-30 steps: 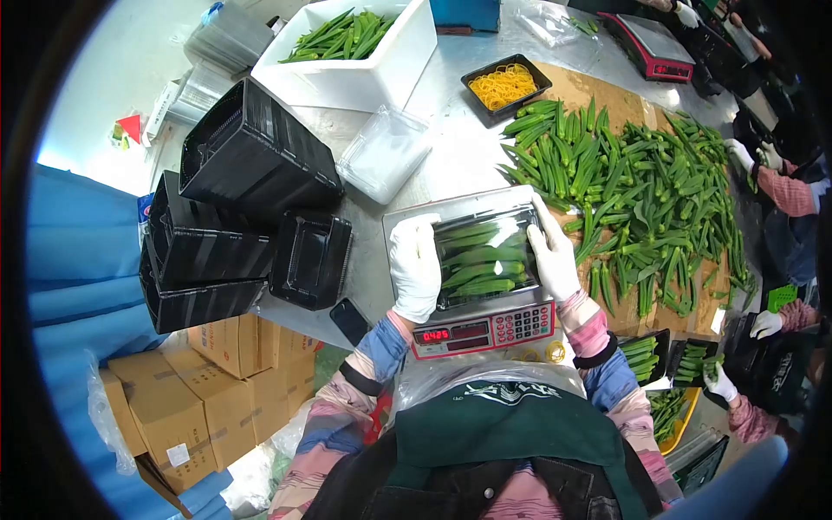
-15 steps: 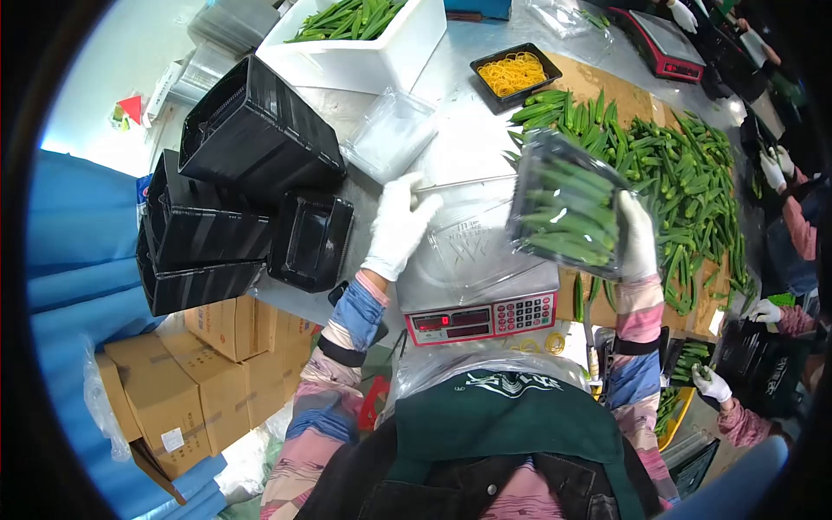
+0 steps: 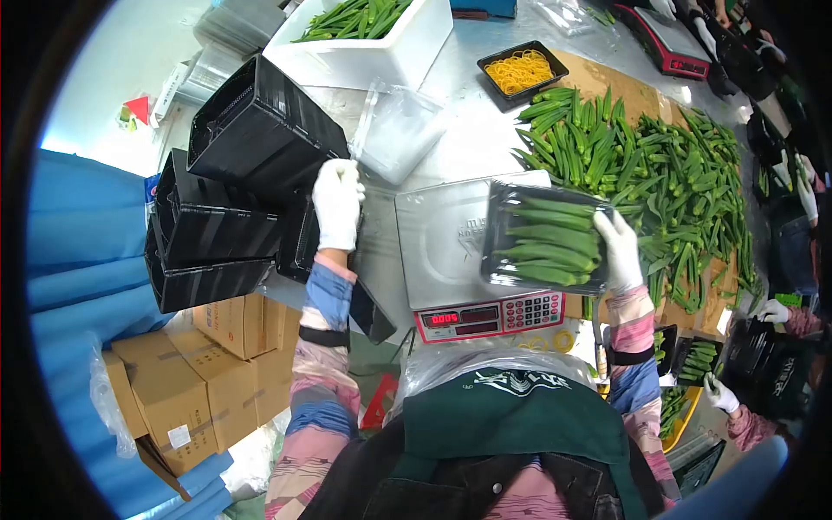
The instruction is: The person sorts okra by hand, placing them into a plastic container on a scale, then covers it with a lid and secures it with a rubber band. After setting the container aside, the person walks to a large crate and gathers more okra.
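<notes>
My right hand (image 3: 620,251), in a white glove, grips the right edge of a black tray of okra (image 3: 550,243) with a clear shiny cover. This tray overlaps the right part of the steel plate of a digital scale (image 3: 438,247), whose red display is lit. My left hand (image 3: 337,204), also gloved, has its fingers curled in at the left of the scale; I cannot tell what is in them. Its fingertips are close to the corner of some clear plastic containers (image 3: 399,134). Partly hidden behind that hand and wrist is a black tray (image 3: 295,238).
Tall stacks of black trays (image 3: 269,130) stand at left. Loose okra (image 3: 667,191) covers cardboard at right, beside a black tray of yellow rubber bands (image 3: 523,74). A white box of okra (image 3: 364,56) stands behind. Co-workers' gloved hands (image 3: 719,393) are at far right.
My left hand has moved left off the scale toward the black trays, and its fingers have curled in. My right hand has brought the okra tray left and lower over the scale.
</notes>
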A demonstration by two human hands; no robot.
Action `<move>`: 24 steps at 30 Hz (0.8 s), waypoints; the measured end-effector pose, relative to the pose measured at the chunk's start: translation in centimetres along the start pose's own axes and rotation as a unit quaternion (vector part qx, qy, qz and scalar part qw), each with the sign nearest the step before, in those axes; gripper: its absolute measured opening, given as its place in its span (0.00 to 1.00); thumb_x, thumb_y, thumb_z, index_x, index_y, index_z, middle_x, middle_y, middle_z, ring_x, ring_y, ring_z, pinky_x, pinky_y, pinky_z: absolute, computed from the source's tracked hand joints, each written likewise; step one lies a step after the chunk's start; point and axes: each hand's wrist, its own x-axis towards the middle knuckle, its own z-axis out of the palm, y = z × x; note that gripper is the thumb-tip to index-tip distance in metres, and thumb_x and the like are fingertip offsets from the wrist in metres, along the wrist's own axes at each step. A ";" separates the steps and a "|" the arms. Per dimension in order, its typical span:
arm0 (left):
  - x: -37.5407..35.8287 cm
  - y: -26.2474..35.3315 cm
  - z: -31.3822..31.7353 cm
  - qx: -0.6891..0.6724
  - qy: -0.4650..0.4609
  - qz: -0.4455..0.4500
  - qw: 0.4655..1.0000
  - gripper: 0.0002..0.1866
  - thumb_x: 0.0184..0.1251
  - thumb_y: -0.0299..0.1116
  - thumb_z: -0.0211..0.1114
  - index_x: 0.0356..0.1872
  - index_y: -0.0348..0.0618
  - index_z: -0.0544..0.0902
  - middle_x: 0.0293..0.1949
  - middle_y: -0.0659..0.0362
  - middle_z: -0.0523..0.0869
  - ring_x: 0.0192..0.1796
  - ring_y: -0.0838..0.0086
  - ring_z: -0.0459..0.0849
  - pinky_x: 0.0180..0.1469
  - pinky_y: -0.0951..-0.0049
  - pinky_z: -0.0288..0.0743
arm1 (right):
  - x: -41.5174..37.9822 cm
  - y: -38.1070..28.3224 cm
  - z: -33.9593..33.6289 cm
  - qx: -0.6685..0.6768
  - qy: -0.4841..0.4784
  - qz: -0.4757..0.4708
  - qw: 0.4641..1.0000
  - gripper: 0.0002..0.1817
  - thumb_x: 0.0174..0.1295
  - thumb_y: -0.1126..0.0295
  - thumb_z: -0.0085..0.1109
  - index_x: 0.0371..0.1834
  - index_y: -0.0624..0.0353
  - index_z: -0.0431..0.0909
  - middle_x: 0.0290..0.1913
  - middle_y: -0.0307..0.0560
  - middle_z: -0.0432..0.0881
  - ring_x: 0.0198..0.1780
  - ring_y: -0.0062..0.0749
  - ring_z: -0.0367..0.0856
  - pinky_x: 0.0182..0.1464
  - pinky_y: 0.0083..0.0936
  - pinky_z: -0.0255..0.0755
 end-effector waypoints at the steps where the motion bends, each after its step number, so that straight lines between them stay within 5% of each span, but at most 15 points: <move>1: 1.3 -0.2 -0.2 0.006 0.023 0.006 1.000 0.04 0.74 0.26 0.60 0.43 0.38 0.81 0.32 0.64 0.81 0.26 0.85 0.76 0.27 0.81 0.72 | 0.2 0.5 1.3 -0.032 -0.015 -0.041 0.999 0.21 0.69 0.62 0.62 0.61 0.61 0.80 0.47 0.33 0.82 0.41 0.14 0.73 0.45 0.16 0.68; 4: 5.3 -2.6 -0.4 0.030 0.014 0.009 0.999 0.09 0.73 0.30 0.62 0.50 0.38 0.81 0.41 0.57 0.83 0.35 0.76 0.82 0.38 0.75 0.79 | 0.7 1.2 4.6 -0.102 -0.079 -0.018 0.991 0.22 0.69 0.62 0.62 0.61 0.63 0.79 0.46 0.37 0.84 0.45 0.19 0.77 0.49 0.18 0.70; 7: 5.9 -2.5 0.4 0.393 0.059 0.169 0.902 0.19 0.71 0.36 0.65 0.59 0.38 0.79 0.54 0.48 0.82 0.52 0.61 0.83 0.56 0.66 0.78 | 2.0 2.9 6.9 -0.126 -0.120 -0.035 0.984 0.27 0.68 0.65 0.64 0.67 0.66 0.73 0.52 0.43 0.84 0.52 0.24 0.78 0.57 0.23 0.72; 8: 5.2 -2.2 0.7 0.358 0.025 0.183 0.915 0.22 0.71 0.38 0.66 0.61 0.38 0.78 0.56 0.46 0.81 0.56 0.58 0.81 0.60 0.64 0.75 | 2.5 4.0 7.3 -0.119 -0.120 -0.050 0.984 0.33 0.68 0.66 0.64 0.74 0.65 0.65 0.63 0.50 0.79 0.61 0.29 0.76 0.64 0.26 0.69; 11: 1.8 1.1 1.6 0.259 -0.051 0.209 0.942 0.28 0.69 0.41 0.68 0.66 0.37 0.75 0.62 0.45 0.79 0.62 0.56 0.79 0.65 0.63 0.72 | 2.6 3.8 7.4 -0.199 -0.103 -0.126 0.966 0.41 0.69 0.66 0.63 0.81 0.64 0.51 0.75 0.56 0.66 0.72 0.35 0.68 0.72 0.30 0.63; 12: 1.1 1.3 1.4 0.216 -0.066 0.190 0.955 0.28 0.69 0.41 0.68 0.66 0.37 0.75 0.61 0.45 0.79 0.61 0.57 0.80 0.64 0.63 0.72 | 2.5 3.9 7.3 -0.172 -0.024 -0.047 0.984 0.40 0.69 0.66 0.64 0.79 0.65 0.55 0.74 0.57 0.68 0.70 0.36 0.71 0.71 0.30 0.64; 14: -0.6 1.7 0.6 0.132 -0.093 0.142 0.977 0.28 0.69 0.40 0.68 0.66 0.37 0.76 0.60 0.46 0.80 0.59 0.60 0.81 0.63 0.64 0.73 | 2.0 2.2 5.9 -0.118 0.015 -0.068 0.991 0.37 0.68 0.64 0.65 0.76 0.68 0.61 0.71 0.57 0.73 0.66 0.35 0.76 0.70 0.28 0.66; 19: -4.3 3.3 -2.7 0.046 -0.075 0.038 0.995 0.24 0.72 0.34 0.67 0.65 0.36 0.76 0.59 0.49 0.83 0.59 0.68 0.82 0.62 0.70 0.75 | 1.0 1.7 0.6 -0.134 0.067 -0.089 0.985 0.24 0.73 0.67 0.60 0.67 0.70 0.74 0.62 0.51 0.82 0.63 0.28 0.78 0.66 0.24 0.68; 24: -6.2 3.2 -3.8 0.020 -0.047 -0.035 0.998 0.24 0.75 0.35 0.63 0.68 0.38 0.74 0.62 0.51 0.82 0.60 0.71 0.82 0.59 0.72 0.77 | -0.3 3.3 -1.1 -0.168 0.055 -0.049 0.983 0.22 0.72 0.68 0.59 0.66 0.69 0.76 0.62 0.50 0.82 0.62 0.27 0.78 0.67 0.24 0.68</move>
